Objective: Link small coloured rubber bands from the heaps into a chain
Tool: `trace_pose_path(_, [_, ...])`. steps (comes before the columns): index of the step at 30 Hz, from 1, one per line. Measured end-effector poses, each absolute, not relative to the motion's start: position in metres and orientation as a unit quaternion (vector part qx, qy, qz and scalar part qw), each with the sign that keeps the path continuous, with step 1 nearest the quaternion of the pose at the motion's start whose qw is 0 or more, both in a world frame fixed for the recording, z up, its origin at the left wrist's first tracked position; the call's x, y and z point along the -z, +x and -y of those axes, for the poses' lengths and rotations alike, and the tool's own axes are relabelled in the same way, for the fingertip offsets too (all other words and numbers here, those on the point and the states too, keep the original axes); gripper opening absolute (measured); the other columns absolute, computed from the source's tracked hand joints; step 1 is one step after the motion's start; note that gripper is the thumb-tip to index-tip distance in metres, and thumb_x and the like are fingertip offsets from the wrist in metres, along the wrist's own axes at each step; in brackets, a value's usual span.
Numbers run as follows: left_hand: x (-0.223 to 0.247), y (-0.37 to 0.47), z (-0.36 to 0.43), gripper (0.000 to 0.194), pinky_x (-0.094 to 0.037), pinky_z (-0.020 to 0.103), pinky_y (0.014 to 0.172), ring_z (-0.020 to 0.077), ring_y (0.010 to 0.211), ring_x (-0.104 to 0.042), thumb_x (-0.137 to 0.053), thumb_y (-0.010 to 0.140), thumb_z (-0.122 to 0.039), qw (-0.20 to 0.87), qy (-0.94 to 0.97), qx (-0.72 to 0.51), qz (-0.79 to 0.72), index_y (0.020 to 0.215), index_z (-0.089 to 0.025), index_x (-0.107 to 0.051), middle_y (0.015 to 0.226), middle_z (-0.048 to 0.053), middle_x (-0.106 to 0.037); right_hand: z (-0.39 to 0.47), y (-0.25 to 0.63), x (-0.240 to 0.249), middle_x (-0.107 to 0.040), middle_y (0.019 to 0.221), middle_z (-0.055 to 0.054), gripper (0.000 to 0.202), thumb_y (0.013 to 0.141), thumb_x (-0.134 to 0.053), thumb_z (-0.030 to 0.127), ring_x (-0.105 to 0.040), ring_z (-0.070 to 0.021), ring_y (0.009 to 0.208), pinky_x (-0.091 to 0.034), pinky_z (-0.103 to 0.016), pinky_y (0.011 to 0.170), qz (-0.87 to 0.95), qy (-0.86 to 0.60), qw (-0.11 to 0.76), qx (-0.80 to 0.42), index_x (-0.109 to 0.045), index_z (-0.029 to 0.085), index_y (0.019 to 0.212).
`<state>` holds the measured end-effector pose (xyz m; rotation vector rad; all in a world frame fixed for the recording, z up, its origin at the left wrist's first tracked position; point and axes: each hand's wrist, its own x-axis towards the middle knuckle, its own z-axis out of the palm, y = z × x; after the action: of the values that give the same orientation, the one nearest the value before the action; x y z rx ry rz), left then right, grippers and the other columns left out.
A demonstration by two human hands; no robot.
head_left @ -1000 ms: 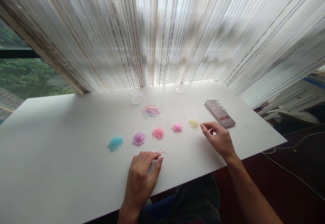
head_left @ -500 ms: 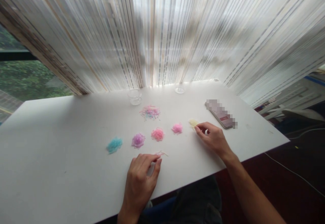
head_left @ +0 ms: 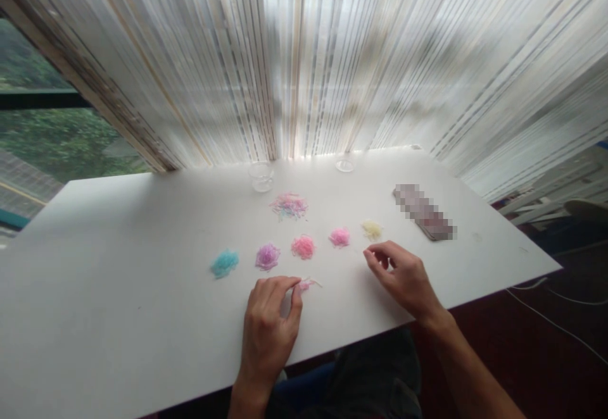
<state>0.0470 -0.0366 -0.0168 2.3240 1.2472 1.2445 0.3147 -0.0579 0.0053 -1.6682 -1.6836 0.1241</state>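
While left fingers (head_left: 287, 285) nearly meet beside pink strands (head_left: 308, 285) — right fingers (head_left: 375, 266) loosely bunched, holds unclear.

Two bare forearms (head_left: 475, 365), bare wrists (head_left: 434, 319) — dark, dull-toned trousers (head_left: 375, 368)

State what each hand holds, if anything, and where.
Left hand: at a small cluster of thin pink strands, but whether it pinches any cannot be told. Right hand: nothing visible; a tiny strand could hide.

A smartphone (head_left: 422, 211) lies on the right side of the white bench (head_left: 123, 261). Behind the bench hangs a striped curtain (head_left: 318, 64); green bushes (head_left: 66, 135) are seen through the window (head_left: 42, 100) at left.
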Motion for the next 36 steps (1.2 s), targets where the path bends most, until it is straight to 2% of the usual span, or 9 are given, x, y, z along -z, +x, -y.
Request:
trace_pose_path(3, [0.018, 0.048, 0.036, 0.016, -0.047, 0.039, 0.088, 0.0248, 0.098, -0.062, -0.063, 0.097, -0.015, 0.086, 0.801, -0.402, -0.435, 0.111, -0.021, -0.068, 0.103, 0.006, -0.071, 0.067, 0.281, -0.002, -0.066, 0.084, -0.002, 0.008, 0.098, -0.062, 0.026, -0.064, -0.0167, 0.074, -0.054, -0.029, 0.070, 0.702, -0.608, 0.347, -0.131, -0.070, 0.023, 0.100])
trace_pose_path(5, [0.019, 0.048, 0.036, 0.017, -0.046, 0.040, 0.087, 0.0260, 0.101, -0.062, -0.064, 0.097, -0.017, 0.078, 0.811, -0.377, -0.440, 0.112, -0.022, -0.069, 0.106, 0.006, -0.072, 0.068, 0.261, 0.002, -0.067, 0.094, -0.004, 0.011, 0.096, -0.066, 0.023, -0.066, -0.0185, 0.082, -0.056, -0.031, 0.076, 0.721, -0.591, 0.326, -0.157, -0.069, 0.023, 0.106])
trace_pose_path(7, [0.020, 0.048, 0.036, 0.017, -0.046, 0.041, 0.085, 0.0265, 0.101, -0.062, -0.065, 0.096, -0.018, 0.078, 0.819, -0.356, -0.443, 0.113, -0.022, -0.069, 0.107, 0.006, -0.073, 0.066, 0.247, 0.005, -0.067, 0.095, -0.005, 0.008, 0.095, -0.067, 0.020, -0.066, -0.0208, 0.086, -0.057, -0.034, 0.079, 0.730, -0.588, 0.315, -0.148, -0.069, 0.022, 0.102])
trace_pose_path(12, [0.020, 0.049, 0.036, 0.015, -0.046, 0.041, 0.084, 0.0265, 0.100, -0.064, -0.063, 0.098, -0.020, 0.083, 0.819, -0.349, -0.447, 0.111, -0.022, -0.069, 0.107, 0.006, -0.074, 0.056, 0.235, 0.011, -0.063, 0.087, -0.006, 0.012, 0.097, -0.058, 0.013, -0.063, -0.0230, 0.082, -0.056, -0.037, 0.074, 0.741, -0.592, 0.304, -0.091, -0.063, 0.021, 0.089])
trace_pose_path(21, [0.018, 0.048, 0.036, 0.016, -0.050, 0.041, 0.087, 0.0256, 0.099, -0.064, -0.062, 0.098, -0.018, 0.093, 0.809, -0.380, -0.438, 0.112, -0.022, -0.068, 0.106, 0.006, -0.073, 0.058, 0.237, 0.013, -0.063, 0.091, -0.006, 0.010, 0.102, -0.052, 0.016, -0.062, -0.0217, 0.085, -0.056, -0.035, 0.075, 0.719, -0.566, 0.378, -0.143, -0.058, 0.022, 0.097])
trace_pose_path(25, [0.018, 0.048, 0.037, 0.014, -0.050, 0.041, 0.087, 0.0255, 0.099, -0.063, -0.064, 0.097, -0.017, 0.102, 0.805, -0.378, -0.446, 0.110, -0.021, -0.069, 0.104, 0.006, -0.073, 0.057, 0.237, 0.009, -0.062, 0.094, -0.007, 0.007, 0.098, -0.058, 0.015, -0.062, -0.0242, 0.089, -0.056, -0.040, 0.080, 0.735, -0.578, 0.332, -0.122, -0.059, 0.021, 0.098])
trace_pose_path(30, [0.018, 0.049, 0.036, 0.012, -0.051, 0.042, 0.086, 0.0255, 0.097, -0.064, -0.063, 0.098, -0.018, 0.103, 0.805, -0.373, -0.450, 0.107, -0.021, -0.069, 0.103, 0.007, -0.074, 0.052, 0.237, 0.011, -0.061, 0.089, -0.007, 0.016, 0.101, -0.050, 0.014, -0.059, -0.0247, 0.084, -0.054, -0.039, 0.074, 0.755, -0.583, 0.288, -0.086, -0.059, 0.022, 0.090])
trace_pose_path(36, [0.013, 0.047, 0.038, 0.016, -0.052, 0.041, 0.086, 0.0250, 0.099, -0.066, -0.060, 0.100, -0.019, 0.114, 0.811, -0.380, -0.431, 0.115, -0.022, -0.067, 0.106, 0.007, -0.075, 0.057, 0.236, 0.009, -0.062, 0.094, -0.007, 0.013, 0.101, -0.048, 0.012, -0.061, -0.0223, 0.086, -0.056, -0.036, 0.077, 0.742, -0.545, 0.365, -0.139, -0.056, 0.022, 0.098])
